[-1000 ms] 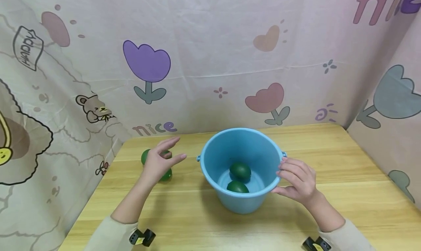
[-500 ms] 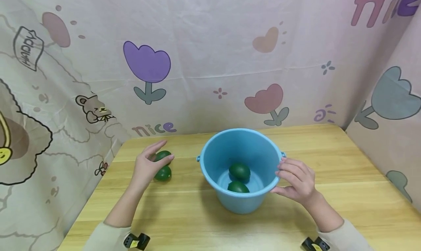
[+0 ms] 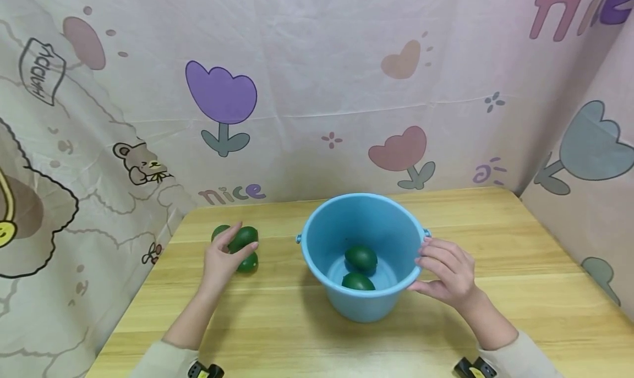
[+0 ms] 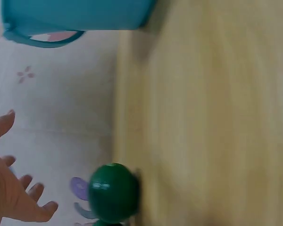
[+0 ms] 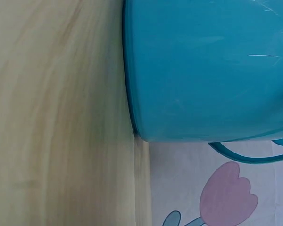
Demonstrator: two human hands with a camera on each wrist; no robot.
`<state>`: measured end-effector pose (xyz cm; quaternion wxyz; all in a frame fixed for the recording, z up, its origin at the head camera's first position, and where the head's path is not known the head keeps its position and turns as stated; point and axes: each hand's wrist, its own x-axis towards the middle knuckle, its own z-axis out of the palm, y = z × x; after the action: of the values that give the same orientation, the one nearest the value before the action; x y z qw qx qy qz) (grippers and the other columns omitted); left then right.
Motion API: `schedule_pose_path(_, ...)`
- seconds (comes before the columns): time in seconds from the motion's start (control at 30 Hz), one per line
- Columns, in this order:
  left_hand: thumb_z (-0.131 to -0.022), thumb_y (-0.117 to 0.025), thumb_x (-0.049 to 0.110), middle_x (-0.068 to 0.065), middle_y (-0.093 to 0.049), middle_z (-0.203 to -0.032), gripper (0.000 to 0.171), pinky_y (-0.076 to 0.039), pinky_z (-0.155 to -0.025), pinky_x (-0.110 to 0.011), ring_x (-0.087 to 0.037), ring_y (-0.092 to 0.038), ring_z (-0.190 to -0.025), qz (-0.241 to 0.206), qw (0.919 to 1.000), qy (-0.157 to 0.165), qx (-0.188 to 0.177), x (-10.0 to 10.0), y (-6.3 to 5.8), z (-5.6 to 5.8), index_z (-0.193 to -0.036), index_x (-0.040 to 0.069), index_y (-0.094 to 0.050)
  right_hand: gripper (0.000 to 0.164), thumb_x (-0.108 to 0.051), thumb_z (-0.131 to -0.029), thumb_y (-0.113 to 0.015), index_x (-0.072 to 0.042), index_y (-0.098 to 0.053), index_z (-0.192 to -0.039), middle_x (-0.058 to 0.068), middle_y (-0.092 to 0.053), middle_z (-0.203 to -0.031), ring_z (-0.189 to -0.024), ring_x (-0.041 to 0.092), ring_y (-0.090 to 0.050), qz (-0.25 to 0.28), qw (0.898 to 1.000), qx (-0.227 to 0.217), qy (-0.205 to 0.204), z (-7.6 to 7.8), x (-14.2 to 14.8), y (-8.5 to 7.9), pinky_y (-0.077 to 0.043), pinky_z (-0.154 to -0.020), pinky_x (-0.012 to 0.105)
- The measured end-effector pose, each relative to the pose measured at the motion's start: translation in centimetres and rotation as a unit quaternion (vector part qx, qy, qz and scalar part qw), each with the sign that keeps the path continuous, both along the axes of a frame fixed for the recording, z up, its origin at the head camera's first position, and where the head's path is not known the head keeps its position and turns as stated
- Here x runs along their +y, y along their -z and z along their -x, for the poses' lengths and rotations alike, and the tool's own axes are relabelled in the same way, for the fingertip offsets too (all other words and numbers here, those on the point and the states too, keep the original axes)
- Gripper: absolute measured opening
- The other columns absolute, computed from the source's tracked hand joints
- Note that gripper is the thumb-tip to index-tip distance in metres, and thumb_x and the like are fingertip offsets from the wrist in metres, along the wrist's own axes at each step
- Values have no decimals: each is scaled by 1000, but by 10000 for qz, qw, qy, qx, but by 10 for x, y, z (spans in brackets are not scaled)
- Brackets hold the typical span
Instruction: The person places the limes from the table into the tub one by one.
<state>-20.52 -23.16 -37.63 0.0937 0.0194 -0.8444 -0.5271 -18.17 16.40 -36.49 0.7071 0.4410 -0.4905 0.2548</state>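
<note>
A light-blue bucket [image 3: 364, 305] stands upright on the table, with two dark green oval fruits [image 3: 361, 258] lying on its bottom. My right hand [image 3: 448, 269] grips the bucket's rim on the right side, thumb toward the front. At the left are three more green fruits [image 3: 245, 239] close together, one partly hidden. My left hand [image 3: 218, 263] is over them, thumb and fingers spread apart around the middle fruit. In the left wrist view, the hand [image 4: 12, 188] appears apart from the nearest green fruit [image 4: 114, 193], its fingers loosely extended. The right wrist view shows only the bucket's side [image 5: 203, 70].
Both hands work over a light wooden table [image 3: 277, 334]. A patterned cloth [image 3: 297, 92] hangs behind it and at both sides. The bucket's handle [image 4: 52, 43] hangs down at its far side.
My left hand has moved left and then lower, in among the green fruits, its thumb and fingers coming nearer the middle one. The right hand and bucket have stayed in place.
</note>
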Motion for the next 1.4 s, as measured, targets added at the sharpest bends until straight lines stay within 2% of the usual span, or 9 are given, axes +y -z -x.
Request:
schedule_pose_path(0.17, -80, -76, 28, -10, -32, -150, 75, -22, -114, -48, -31, -29, -138, -224, 9991, -358, 64, 0, 17, -2, -143, 10, -40, 50, -45, -84, -67, 0, -57, -63, 14, -57, -62, -61, 25, -55, 3, 10000, -7, -2, 1, 1, 2, -51, -90, 27)
schedule_pose_path(0.3, -80, -77, 28, -12, -28, -151, 80, -19, -114, -51, -33, -29, -136, -378, 9969, -674, 164, 4, 25, -4, -146, 10, -36, 50, -45, -84, -67, 0, -57, -63, 14, -57, -62, -61, 25, -55, -9, 10000, -39, 10, 2, 1, 3, -51, -90, 27)
schedule_pose_path(0.4, -80, -77, 27, -14, -24, -152, 81, -15, -113, -56, -35, -24, -137, -442, 9952, -859, 172, 8, 29, -4, -147, 11, -33, 50, -45, -84, -67, 0, -57, -63, 14, -57, -62, -61, 25, -55, -2, 10000, -38, 6, 2, 1, 3, -51, -90, 27)
schedule_pose_path(0.6, -83, -73, 26, -17, -12, -156, 81, -14, -110, -64, -44, -11, -141, -291, 9936, -1062, -258, 12, 38, -3, -149, 12, -28, 51, -45, -84, -67, 0, -57, -63, 14, -57, -61, -62, 25, -56, 41, 10000, -26, -33, 2, 1, 1, -51, -90, 26)
schedule_pose_path(0.77, -83, -73, 24, -15, -7, -157, 82, -17, -108, -65, -47, -13, -139, -137, 9912, -1212, -522, 13, 50, -2, -149, 10, -26, 51, -45, -84, -66, 0, -57, -63, 14, -57, -62, -63, 25, -56, 34, 10000, -50, -50, 1, 0, 1, -51, -90, 26)
schedule_pose_path(0.97, -83, -72, 20, -22, -6, -155, 92, -19, -110, -60, -47, -16, -138, -309, 9859, -1531, -595, 15, 62, 3, -150, 1, -13, 51, -46, -84, -66, 0, -57, -63, 14, -57, -62, -64, 25, -57, 41, 10000, -71, 3, 1, 1, 1, -50, -90, 26)
schedule_pose_path(1.1, -81, -74, 25, -24, -8, -154, 98, -18, -109, -61, -49, -19, -137, -299, 9787, -1905, -701, 18, 65, 6, -151, 4, -9, 51, -46, -84, -66, 0, -57, -63, 14, -57, -62, -64, 25, -57, 41, 9999, -102, 29, 1, 1, 1, -50, -91, 25)
schedule_pose_path(1.2, -79, -76, 27, -25, -10, -153, 100, -19, -108, -62, -50, -21, -135, -261, 9749, -2087, -726, 19, 66, 8, -152, 7, -11, 51, -46, -84, -66, 0, -57, -63, 14, -57, -62, -63, 25, -56, 41, 9999, -104, 28, 1, 1, 1, -50, -91, 26)
schedule_pose_path(1.4, -78, -77, 24, -27, -11, -152, 98, -19, -109, -61, -51, -20, -134, -350, 9746, -2021, -899, 16, 70, 12, -152, 11, -14, 51, -46, -84, -65, 0, -57, -63, 14, -57, -62, -63, 25, -56, 16, 9999, -91, 38, 0, 2, 2, -50, -90, 26)
